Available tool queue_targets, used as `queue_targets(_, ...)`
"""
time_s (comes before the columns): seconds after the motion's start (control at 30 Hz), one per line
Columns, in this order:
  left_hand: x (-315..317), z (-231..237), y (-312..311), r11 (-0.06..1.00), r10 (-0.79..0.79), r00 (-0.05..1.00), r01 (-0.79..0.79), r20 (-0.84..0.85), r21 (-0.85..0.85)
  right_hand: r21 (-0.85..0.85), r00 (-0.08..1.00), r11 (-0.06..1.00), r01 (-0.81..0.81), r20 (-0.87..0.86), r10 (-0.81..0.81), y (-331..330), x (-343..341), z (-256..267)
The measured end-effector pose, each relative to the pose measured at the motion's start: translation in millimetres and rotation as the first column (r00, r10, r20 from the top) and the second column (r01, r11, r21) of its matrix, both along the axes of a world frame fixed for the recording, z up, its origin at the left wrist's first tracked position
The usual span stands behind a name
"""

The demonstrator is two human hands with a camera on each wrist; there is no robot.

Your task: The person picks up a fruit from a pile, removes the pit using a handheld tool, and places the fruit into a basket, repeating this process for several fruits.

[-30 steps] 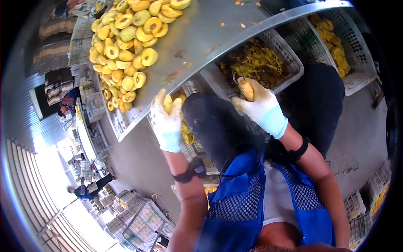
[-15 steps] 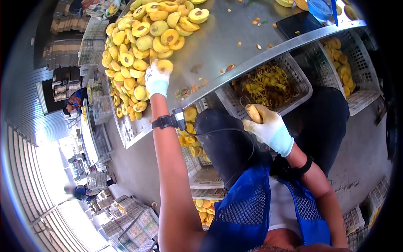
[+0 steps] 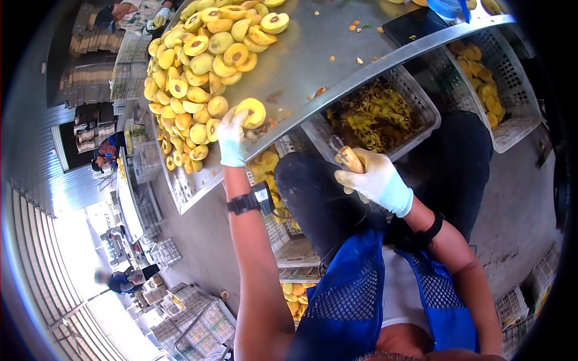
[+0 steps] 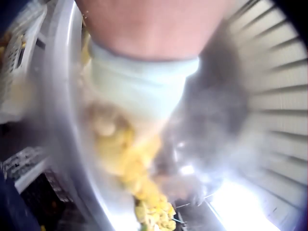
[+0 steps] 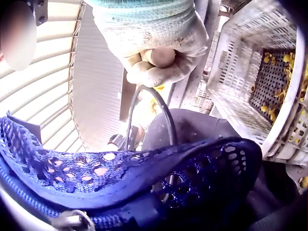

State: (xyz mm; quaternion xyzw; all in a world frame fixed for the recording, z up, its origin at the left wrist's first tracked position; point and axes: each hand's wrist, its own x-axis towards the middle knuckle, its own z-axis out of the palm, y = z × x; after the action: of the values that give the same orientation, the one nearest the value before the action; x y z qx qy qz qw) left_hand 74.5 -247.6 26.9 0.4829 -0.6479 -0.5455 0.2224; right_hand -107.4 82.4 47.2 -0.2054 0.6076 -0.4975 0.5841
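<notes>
In the head view my gloved left hand is over the metal table's near edge, its fingertips pinching a yellow peach half with its hollow facing up. The heap of peach halves lies just beyond that hand; the left wrist view is blurred. Over my lap, my gloved right hand grips a pitting tool by its wooden handle; a thin metal loop sticks out past the fingers. From the right wrist view, the handle's round end shows inside the curled glove.
Under the table edge stands a crate of peels and scraps. Another crate to its right holds yellow fruit pieces. Peach halves fill a crate beside my knee. A dark flat object lies on the metal table.
My left hand first reached up to the heap, then drew back toward the table edge with a peach half. The right hand keeps its hold on the tool over my lap.
</notes>
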Motion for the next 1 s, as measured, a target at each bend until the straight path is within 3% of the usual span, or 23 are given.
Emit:
queue_targets(0.03,-8.9,9.1,19.4,0.997,0.057,0.998,-0.056,-0.013,0.05,0.008,1.0,1.0,-0.014,0.025,0.014,0.4,0.1,0.3)
queue_targets(0.17,-29.5,28.1,71.7,0.921,-0.037,0.998,0.012,-0.057,-0.39,-0.012,0.997,1.0,0.013,0.077,-0.012,2.2,1.8,1.8)
queue_targets(0.33,-37.6,33.4,128.0,0.998,-0.043,0.939,0.025,-0.34,-0.056,-0.105,0.981,0.991,0.079,0.184,-0.058,2.0,7.1,-12.3)
queue_targets(0.47,-40.6,19.4,173.6,0.99,-0.099,0.923,0.128,-0.372,0.053,-0.164,0.954,0.973,0.161,0.279,-0.111,0.3,14.0,-18.0)
queue_targets(0.53,-43.8,7.9,191.5,0.992,-0.111,0.924,0.125,-0.367,0.013,-0.185,0.925,0.964,0.19,0.363,-0.112,2.3,11.9,-15.5)
queue_targets(0.7,-34.0,14.9,213.2,0.973,-0.116,0.921,0.18,-0.372,0.141,-0.231,0.927,0.952,0.201,0.358,-0.109,8.9,9.6,-13.9)
queue_targets(0.8,-25.2,21.8,208.0,0.902,-0.161,0.89,0.308,-0.426,0.303,-0.247,0.949,0.953,0.174,0.3,-0.096,12.5,11.6,-14.0)
queue_targets(0.9,-19.7,16.9,210.8,0.924,-0.089,0.899,0.235,-0.429,0.302,-0.24,0.962,0.958,0.155,0.257,-0.091,14.5,12.8,-10.8)
queue_targets(1.0,-15.4,8.9,212.9,0.949,-0.144,0.912,0.237,-0.384,0.207,-0.231,0.968,0.965,0.125,0.244,-0.067,15.5,8.9,-9.5)
